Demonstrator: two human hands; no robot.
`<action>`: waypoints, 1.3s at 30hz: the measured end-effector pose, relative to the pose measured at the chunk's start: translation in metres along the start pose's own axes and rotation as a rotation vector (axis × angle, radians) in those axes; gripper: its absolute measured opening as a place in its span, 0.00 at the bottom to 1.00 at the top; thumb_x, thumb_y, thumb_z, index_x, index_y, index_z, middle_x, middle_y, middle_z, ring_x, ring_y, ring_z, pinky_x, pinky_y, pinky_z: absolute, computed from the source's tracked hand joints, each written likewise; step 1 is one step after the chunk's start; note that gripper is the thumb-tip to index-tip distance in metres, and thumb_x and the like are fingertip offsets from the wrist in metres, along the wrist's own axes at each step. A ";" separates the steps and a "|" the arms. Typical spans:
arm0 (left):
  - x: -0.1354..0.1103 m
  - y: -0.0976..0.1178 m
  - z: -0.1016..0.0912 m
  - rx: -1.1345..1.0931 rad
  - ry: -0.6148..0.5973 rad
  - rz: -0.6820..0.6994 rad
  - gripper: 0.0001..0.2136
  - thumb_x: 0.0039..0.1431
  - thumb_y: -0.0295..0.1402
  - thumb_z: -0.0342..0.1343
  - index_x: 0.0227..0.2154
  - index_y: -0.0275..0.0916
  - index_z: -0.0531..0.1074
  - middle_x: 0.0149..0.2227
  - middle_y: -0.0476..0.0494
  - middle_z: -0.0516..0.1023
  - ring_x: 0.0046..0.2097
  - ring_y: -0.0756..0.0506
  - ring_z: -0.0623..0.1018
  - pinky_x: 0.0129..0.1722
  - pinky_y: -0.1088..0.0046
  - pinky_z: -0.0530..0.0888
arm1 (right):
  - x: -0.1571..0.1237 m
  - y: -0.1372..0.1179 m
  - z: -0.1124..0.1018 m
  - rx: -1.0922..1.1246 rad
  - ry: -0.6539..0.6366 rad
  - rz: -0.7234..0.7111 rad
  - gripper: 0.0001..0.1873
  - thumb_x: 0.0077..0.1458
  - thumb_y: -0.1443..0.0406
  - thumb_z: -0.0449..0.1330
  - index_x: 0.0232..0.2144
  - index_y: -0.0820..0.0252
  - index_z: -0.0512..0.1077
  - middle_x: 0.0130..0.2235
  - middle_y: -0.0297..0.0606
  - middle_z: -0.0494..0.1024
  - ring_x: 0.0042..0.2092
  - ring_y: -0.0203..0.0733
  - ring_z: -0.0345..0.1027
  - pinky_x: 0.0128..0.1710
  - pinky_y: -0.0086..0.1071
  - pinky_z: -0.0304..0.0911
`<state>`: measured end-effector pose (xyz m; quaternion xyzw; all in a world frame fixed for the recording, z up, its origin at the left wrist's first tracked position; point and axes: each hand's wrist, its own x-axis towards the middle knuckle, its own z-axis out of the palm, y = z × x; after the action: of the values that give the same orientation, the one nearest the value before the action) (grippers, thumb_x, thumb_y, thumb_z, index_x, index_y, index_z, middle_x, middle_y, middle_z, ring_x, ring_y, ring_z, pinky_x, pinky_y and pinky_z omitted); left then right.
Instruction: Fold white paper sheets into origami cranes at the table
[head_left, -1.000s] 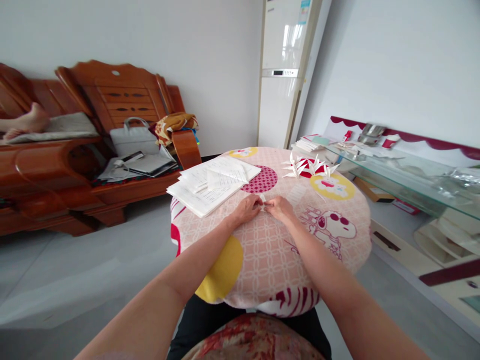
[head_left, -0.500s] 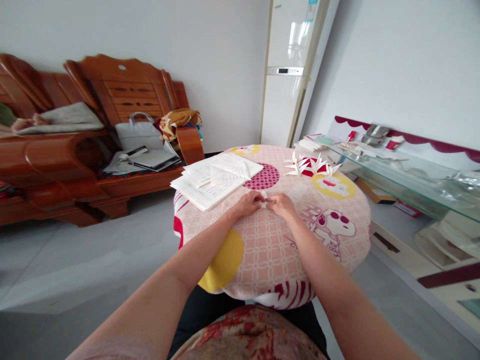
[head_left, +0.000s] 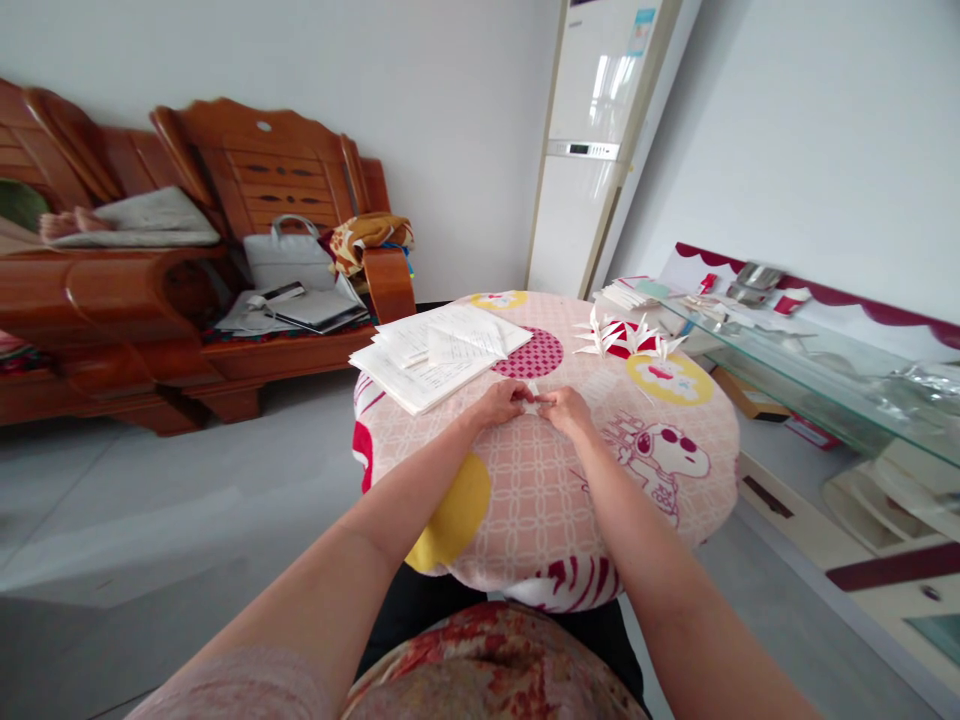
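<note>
A small piece of folded white paper (head_left: 532, 393) sits between my two hands over the middle of the round table. My left hand (head_left: 501, 402) pinches its left side, fingers curled and pressed together. From the right, my right hand (head_left: 566, 408) grips the same paper between thumb and fingers. Much of the paper is hidden by my fingertips, so its exact shape cannot be made out. Several folded white paper cranes (head_left: 626, 336) stand at the far right of the table. A stack of written paper sheets (head_left: 420, 385) lies to the left, beyond my left hand.
A pink patterned cloth (head_left: 525, 500) covers the table. To the right runs a glass-topped cabinet (head_left: 817, 370) bearing papers and containers. A wooden sofa (head_left: 262, 180) with a grey bag (head_left: 289, 258) stands at left; another person's feet (head_left: 73, 222) rest there. A tall white appliance (head_left: 581, 220) stands behind.
The camera view has shifted slightly, so the surroundings appear moved a little to the right. Both hands stay on the folded paper in nearly the same place.
</note>
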<state>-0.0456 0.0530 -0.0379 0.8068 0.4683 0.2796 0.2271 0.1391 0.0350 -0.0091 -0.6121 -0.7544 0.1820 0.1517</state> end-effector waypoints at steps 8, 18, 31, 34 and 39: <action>-0.002 0.001 0.000 -0.023 0.028 0.007 0.17 0.44 0.20 0.53 0.38 0.35 0.78 0.38 0.45 0.81 0.40 0.46 0.78 0.45 0.71 0.75 | 0.002 0.010 0.005 0.061 0.014 -0.031 0.17 0.55 0.62 0.63 0.48 0.48 0.80 0.42 0.34 0.85 0.42 0.42 0.77 0.38 0.28 0.64; -0.003 0.002 0.003 0.013 0.051 0.001 0.19 0.43 0.18 0.52 0.39 0.34 0.78 0.39 0.44 0.81 0.41 0.45 0.78 0.44 0.71 0.74 | 0.000 0.002 0.003 0.023 0.009 0.008 0.19 0.54 0.64 0.63 0.49 0.49 0.80 0.41 0.35 0.85 0.40 0.43 0.77 0.36 0.28 0.63; -0.004 -0.003 0.009 -0.002 0.093 -0.014 0.18 0.44 0.20 0.53 0.38 0.36 0.79 0.38 0.45 0.81 0.40 0.46 0.78 0.44 0.71 0.74 | -0.002 0.000 0.004 0.008 -0.007 0.018 0.17 0.57 0.62 0.62 0.49 0.50 0.80 0.45 0.37 0.84 0.45 0.43 0.76 0.38 0.28 0.63; -0.005 -0.001 0.007 -0.001 0.089 -0.014 0.18 0.44 0.20 0.52 0.39 0.36 0.79 0.39 0.44 0.81 0.41 0.45 0.78 0.44 0.70 0.75 | -0.005 -0.003 0.002 -0.070 -0.012 -0.029 0.16 0.59 0.62 0.59 0.47 0.49 0.81 0.44 0.38 0.84 0.43 0.43 0.76 0.37 0.29 0.60; -0.007 0.004 0.003 0.018 0.077 -0.028 0.18 0.45 0.20 0.52 0.38 0.36 0.79 0.39 0.43 0.82 0.41 0.45 0.78 0.46 0.69 0.75 | -0.010 -0.002 0.004 -0.123 0.037 -0.085 0.14 0.60 0.63 0.57 0.41 0.52 0.83 0.38 0.39 0.84 0.39 0.42 0.75 0.33 0.29 0.56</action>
<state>-0.0438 0.0443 -0.0395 0.7909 0.4903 0.3030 0.2057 0.1375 0.0244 -0.0113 -0.5909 -0.7866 0.1174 0.1352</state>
